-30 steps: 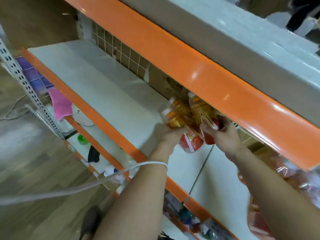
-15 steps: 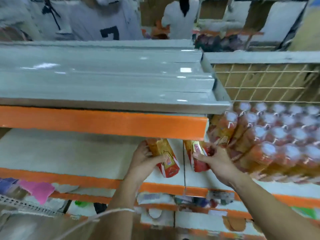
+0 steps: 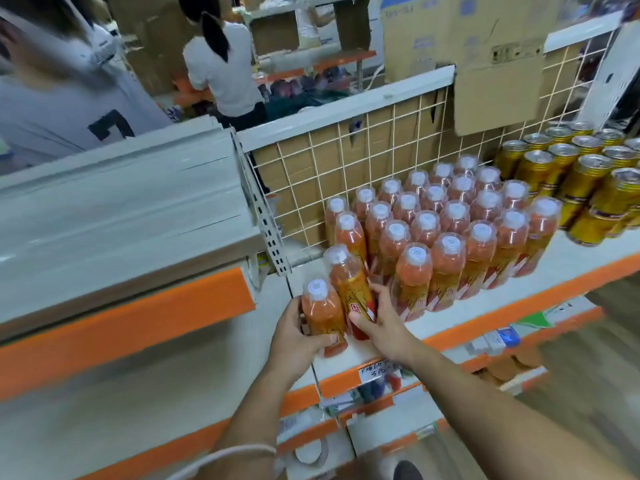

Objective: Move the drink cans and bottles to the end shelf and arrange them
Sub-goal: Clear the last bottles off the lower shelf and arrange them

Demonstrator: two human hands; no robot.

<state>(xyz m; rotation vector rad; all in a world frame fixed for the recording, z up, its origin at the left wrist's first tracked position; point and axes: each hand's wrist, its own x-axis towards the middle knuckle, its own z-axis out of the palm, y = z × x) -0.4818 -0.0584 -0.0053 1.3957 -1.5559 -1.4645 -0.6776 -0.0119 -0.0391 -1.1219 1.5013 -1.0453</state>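
Note:
My left hand (image 3: pixel 294 336) grips an orange drink bottle (image 3: pixel 322 313) with a white cap, upright at the front left corner of the end shelf (image 3: pixel 485 306). Beside it, my right hand (image 3: pixel 379 322) grips a second orange bottle (image 3: pixel 349 284), also upright. Both bottles stand just left of a packed block of several like bottles (image 3: pixel 446 233). Several gold drink cans (image 3: pixel 585 181) stand in rows at the right end of the same shelf.
A grey shelf with an orange front edge (image 3: pixel 121 320) juts out on the left, above a lower white shelf. A wire grid backed with cardboard (image 3: pixel 363 157) closes the rear. Two people (image 3: pixel 225 64) stand beyond the shelving. Goods fill lower shelves.
My view swung from the left shelf bay to the end shelf. Both hands carried their bottles out from under the orange-edged shelf and rightward, now upright beside the bottle block.

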